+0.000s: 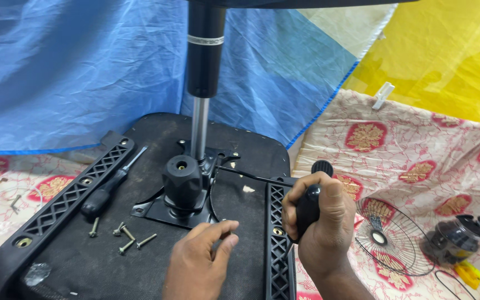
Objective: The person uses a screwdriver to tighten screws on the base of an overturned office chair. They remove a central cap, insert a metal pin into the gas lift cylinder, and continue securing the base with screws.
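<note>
An upturned black chair seat (140, 261) lies before me, its metal mechanism plate (156, 211) and gas-lift column (204, 66) standing up from the middle. My right hand (320, 219) grips the black handle of a screwdriver (309, 203), whose shaft runs left to the mechanism by the column. My left hand (198, 264) hovers over the seat with thumb and fingers apart, holding nothing. Several loose screws (126, 236) lie on the seat left of that hand. A second black-handled screwdriver (109, 189) rests beside the left armrest bracket (68, 200).
A right armrest bracket (278, 244) runs under my right hand. A patterned red and cream cloth (418, 150) covers the floor. A round wire fan guard (390, 239) and a dark fan motor (455, 239) lie at the right. Blue and yellow tarpaulin (73, 66) hangs behind.
</note>
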